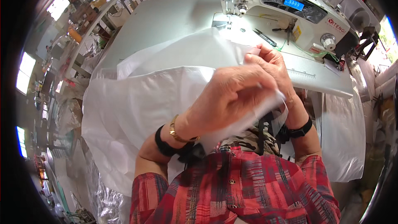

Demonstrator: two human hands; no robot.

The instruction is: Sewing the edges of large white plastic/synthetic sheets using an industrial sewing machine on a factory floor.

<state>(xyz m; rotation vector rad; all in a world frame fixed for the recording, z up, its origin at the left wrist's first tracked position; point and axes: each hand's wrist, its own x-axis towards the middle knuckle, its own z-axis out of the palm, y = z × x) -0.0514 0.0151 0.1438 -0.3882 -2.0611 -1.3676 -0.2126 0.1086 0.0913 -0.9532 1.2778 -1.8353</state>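
Note:
A large piece of white fabric [137,95] lies over the grey sewing table and hangs off its near edge onto my lap. My left hand [232,95] is raised close to the camera, fingers closed on a fold of this white fabric. My right hand [271,64] sits just behind it, pinching the same fabric edge near the machine bed. A white industrial sewing machine [290,8] stands at the far right of the table, its needle area [230,20] just beyond the cloth.
Small scissors [265,37] and a tweezer-like tool lie on the machine bed. A ruler strip [302,74] runs along the table's right part. More pale cloth [344,137] hangs at the right. Shelves and workshop clutter fill the left.

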